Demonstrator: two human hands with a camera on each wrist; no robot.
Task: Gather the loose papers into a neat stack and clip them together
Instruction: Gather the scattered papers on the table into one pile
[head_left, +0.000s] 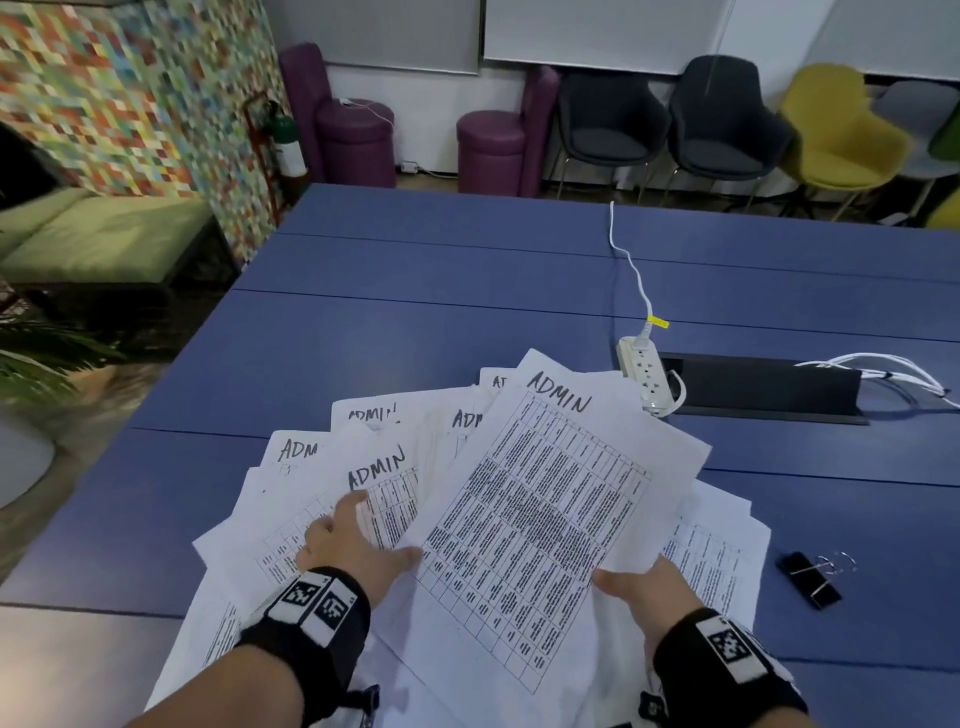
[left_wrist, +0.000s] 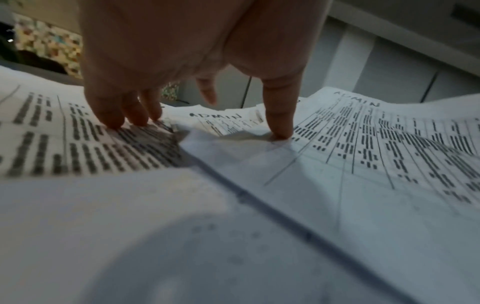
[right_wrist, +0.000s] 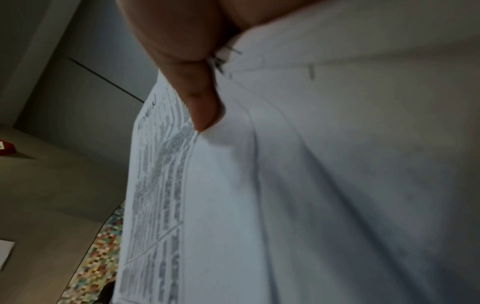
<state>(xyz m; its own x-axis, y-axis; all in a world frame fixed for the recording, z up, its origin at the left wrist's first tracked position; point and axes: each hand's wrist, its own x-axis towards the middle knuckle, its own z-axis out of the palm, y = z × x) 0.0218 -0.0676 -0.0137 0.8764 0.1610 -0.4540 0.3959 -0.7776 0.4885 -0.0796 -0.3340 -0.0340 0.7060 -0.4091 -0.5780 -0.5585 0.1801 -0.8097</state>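
Several white printed sheets headed ADMIN (head_left: 374, 467) lie fanned out on the blue table (head_left: 415, 322). My right hand (head_left: 644, 587) pinches the edge of the top sheet (head_left: 545, 499) and lifts it, thumb on top; in the right wrist view that thumb (right_wrist: 200, 107) presses the sheet (right_wrist: 311, 164) from above. My left hand (head_left: 353, 545) rests flat on the left sheets, fingers spread; its fingertips (left_wrist: 114, 121) touch the paper (left_wrist: 389, 144) in the left wrist view. Black binder clips (head_left: 810, 579) lie on the table to the right of the papers.
A white power strip (head_left: 647, 382) with a white cable (head_left: 631, 265) sits beyond the papers, beside a black cable tray (head_left: 769, 387). Chairs (head_left: 727, 119) and purple stools (head_left: 491, 150) stand past the far table edge. A green bench (head_left: 93, 234) is at the left.
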